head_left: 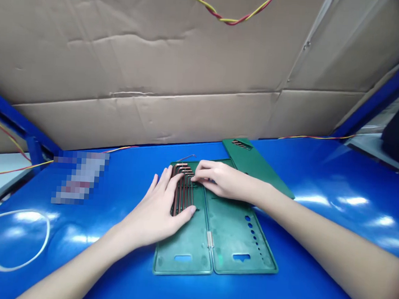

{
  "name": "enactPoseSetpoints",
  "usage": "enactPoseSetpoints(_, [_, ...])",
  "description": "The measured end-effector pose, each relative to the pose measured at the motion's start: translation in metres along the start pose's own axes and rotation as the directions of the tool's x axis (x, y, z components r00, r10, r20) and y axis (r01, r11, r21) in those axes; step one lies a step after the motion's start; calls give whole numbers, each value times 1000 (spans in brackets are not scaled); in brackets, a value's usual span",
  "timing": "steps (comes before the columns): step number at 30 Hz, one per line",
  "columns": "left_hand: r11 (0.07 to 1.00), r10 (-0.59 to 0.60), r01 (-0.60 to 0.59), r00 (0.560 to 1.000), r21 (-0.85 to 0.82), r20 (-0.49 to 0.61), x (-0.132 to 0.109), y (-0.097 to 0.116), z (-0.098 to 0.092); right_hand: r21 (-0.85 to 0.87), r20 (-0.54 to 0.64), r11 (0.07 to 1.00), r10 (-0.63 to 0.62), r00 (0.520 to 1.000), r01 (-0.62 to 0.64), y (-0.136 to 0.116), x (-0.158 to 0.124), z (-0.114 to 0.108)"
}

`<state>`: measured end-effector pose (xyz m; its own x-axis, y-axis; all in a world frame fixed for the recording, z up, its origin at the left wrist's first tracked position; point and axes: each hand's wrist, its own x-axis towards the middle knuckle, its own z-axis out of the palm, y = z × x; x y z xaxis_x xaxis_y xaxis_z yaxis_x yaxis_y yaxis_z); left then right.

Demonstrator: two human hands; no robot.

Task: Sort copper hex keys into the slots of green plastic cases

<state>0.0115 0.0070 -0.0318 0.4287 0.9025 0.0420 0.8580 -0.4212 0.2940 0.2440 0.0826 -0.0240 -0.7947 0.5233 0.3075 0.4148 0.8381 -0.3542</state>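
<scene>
A green hex key case [187,239] lies unfolded on the blue table, its hinge running down the middle. Several copper-coloured hex keys [182,191] sit side by side in its left half, bent ends at the top. My left hand [160,205] rests across them with fingers spread, thumb by their lower ends. At the bent ends of the smaller keys, my right hand [218,177] pinches a thin hex key; the fingertips partly hide it. One small loose hex key [187,158] lies at the case's top edge.
A second green case [259,166], closed, lies behind the open one at the right. On the left are a blurred-out packet [81,178] and a white cable loop [47,239]. Cardboard [177,76] walls the back; a red-yellow twisted wire [227,20] hangs above.
</scene>
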Motion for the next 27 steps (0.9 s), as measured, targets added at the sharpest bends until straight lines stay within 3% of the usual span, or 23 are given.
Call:
enactPoseSetpoints(10, [999,-30,29,998,25,55,2,3,4,-119,94,993,-2,996,13,-8,5,-7])
enactPoseSetpoints(21, [1000,-26,26,1000,12,9,2,1,7,-59,99,998,-16,995,22,-8,5,-8])
enactPoseSetpoints(24, [1000,-14,14,1000,-3,-7,2,0,6,25,59,999,-27,998,26,-1,8,-12])
enactPoseSetpoints(27, [1000,0,-1,1000,-10,-11,1,-1,4,28,-100,999,37,994,-34,13,17,-15])
